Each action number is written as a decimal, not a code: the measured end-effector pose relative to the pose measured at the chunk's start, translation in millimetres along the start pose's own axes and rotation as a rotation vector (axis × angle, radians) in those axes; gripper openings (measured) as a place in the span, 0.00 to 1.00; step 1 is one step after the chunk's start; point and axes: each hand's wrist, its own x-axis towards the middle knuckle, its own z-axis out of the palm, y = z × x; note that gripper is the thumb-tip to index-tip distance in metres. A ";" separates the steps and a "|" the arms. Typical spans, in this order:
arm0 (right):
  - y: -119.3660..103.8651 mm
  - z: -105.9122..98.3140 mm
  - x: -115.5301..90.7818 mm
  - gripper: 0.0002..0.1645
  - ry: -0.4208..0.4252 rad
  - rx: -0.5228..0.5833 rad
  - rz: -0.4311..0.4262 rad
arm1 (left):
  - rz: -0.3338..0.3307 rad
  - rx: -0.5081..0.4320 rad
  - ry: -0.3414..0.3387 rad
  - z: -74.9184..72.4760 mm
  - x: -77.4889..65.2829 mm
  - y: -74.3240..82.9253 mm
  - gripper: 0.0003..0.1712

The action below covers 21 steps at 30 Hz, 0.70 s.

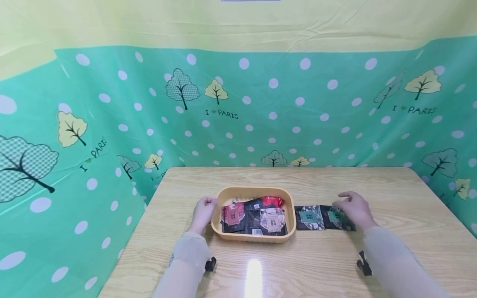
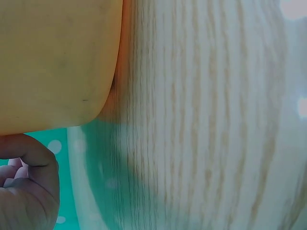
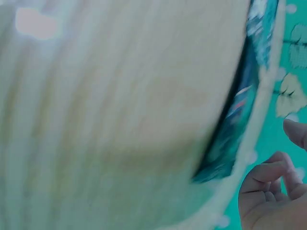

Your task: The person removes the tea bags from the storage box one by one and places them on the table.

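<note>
A yellow plastic basket (image 1: pixel 253 237) stands on the table with several black and red printed sachets (image 1: pixel 256 215) inside. At its left rim, my left hand (image 1: pixel 203 213) pinches the edge with bent fingers. The left wrist view shows this hand (image 2: pixel 29 182) with its index finger against the basket wall (image 2: pixel 57 67). Two dark sachets with green labels lie in a row right of the basket, the nearer one (image 1: pixel 310 217) beside its wall. Over the outer sachet (image 1: pixel 337 221) is my right hand (image 1: pixel 357 209), thumb and fingers apart, holding nothing. Its other fingers curl loosely in the right wrist view.
The wood-grain table (image 1: pixel 309 265) carries everything. A green curtain (image 1: pixel 275 124) with white dots and trees hangs behind it and along both sides. Black straps (image 1: pixel 364 264) show at both wrists.
</note>
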 end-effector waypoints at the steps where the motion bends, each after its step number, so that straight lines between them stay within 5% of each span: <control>1: -4.2 2.0 -0.3 0.36 0.002 -0.004 -0.021 | -0.002 0.000 0.001 0.0 -0.1 0.0 0.15; 14: -68.0 38.8 -8.6 0.24 -0.028 0.011 -0.229 | -0.001 0.000 0.000 -0.4 -0.4 0.0 0.17; 21: -96.7 63.7 -21.4 0.21 -0.112 0.019 -0.261 | 0.007 -0.004 -0.001 0.1 -0.5 -1.2 0.16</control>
